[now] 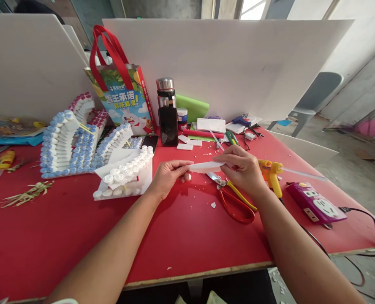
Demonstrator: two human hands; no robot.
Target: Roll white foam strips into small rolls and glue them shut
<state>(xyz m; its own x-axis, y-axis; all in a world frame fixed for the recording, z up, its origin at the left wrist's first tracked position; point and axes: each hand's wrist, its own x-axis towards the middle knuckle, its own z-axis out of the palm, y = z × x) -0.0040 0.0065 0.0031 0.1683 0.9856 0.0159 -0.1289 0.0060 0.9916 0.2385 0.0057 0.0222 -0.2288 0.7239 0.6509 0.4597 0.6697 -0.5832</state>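
Note:
A narrow white paper strip (205, 167) is stretched level between my two hands above the red table. My left hand (172, 174) pinches its left end, with the fingers closed. On the other end, my right hand (242, 166) grips it between thumb and fingers. Below and beside my right hand lie red-handled scissors (235, 204) and yellow-handled pliers (241, 195), partly overlapping. Left of my left hand stands a white piece with rows of rolled white paper rosettes (124, 173). Small white scraps (213, 205) are scattered under the hands.
Blue-and-white rolled-paper pieces (70, 143) stand at left. Behind are a bright bag (124, 97), a steel flask (166, 90) and a black phone (168, 126). A yellow glue gun (273, 173) and purple power strip (316, 202) with cables lie at right, near the table's edge.

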